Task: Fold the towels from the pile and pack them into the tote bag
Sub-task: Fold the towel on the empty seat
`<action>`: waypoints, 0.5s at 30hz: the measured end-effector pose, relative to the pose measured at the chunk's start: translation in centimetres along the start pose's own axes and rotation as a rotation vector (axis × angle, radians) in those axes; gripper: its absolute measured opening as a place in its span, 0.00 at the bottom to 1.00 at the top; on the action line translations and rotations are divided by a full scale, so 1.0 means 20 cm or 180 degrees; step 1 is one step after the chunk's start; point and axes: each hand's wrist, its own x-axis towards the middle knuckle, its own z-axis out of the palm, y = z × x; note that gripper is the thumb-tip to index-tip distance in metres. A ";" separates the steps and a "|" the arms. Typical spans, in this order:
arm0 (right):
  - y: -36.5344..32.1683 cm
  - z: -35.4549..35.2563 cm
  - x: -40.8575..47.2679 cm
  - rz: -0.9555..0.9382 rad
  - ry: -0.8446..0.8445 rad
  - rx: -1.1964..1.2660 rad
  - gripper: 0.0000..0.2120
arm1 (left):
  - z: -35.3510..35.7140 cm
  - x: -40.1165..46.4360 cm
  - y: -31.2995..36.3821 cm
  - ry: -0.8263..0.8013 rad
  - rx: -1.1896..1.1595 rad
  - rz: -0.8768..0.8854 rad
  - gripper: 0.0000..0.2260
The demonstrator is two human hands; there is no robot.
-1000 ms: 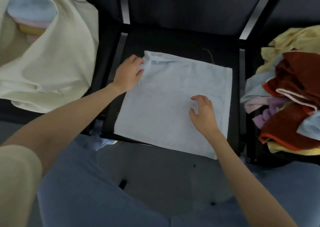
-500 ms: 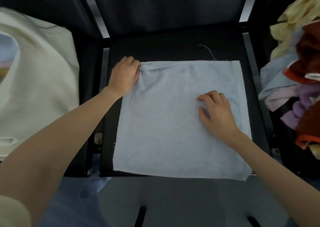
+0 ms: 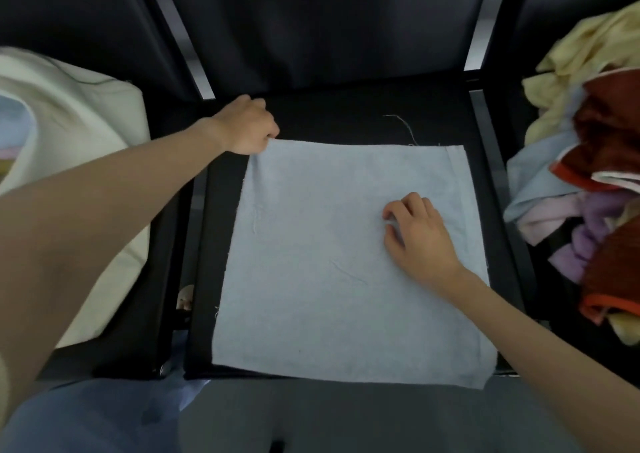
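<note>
A pale blue towel (image 3: 322,262) lies spread flat on the black seat (image 3: 346,116) in the middle. My left hand (image 3: 247,125) pinches its far left corner with curled fingers. My right hand (image 3: 420,236) rests on the towel's right half, fingers bent with the tips pressing the cloth. The cream tote bag (image 3: 83,134) sits on the seat to the left, with folded towels just visible inside at the frame's left edge. The pile of towels (image 3: 595,182), in yellow, rust red, purple, pink and blue, is heaped on the seat to the right.
Black seat backs with silver bars (image 3: 481,19) rise behind the seats. A loose thread (image 3: 405,127) lies on the seat beyond the towel. My blue-clad legs (image 3: 104,414) and the grey floor (image 3: 346,414) fill the bottom.
My left hand pulled the far left corner outward, so the bunched cloth there now lies flat. My right hand stayed on the towel's right half. The camera tilted closer.
</note>
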 end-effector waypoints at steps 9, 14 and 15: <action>0.02 -0.07 0.10 0.0144 -0.0560 0.0053 0.08 | 0.12 0.00 0.00 0.0293 0.0396 -0.0695 0.20; 0.16 -0.18 0.24 0.1102 0.0370 -0.0117 0.11 | 0.24 -0.09 0.23 0.1588 -0.0636 -0.1427 0.16; 0.20 -0.20 0.27 0.1323 0.0466 -0.0113 0.13 | 0.26 -0.10 0.28 0.1730 -0.0794 -0.1481 0.17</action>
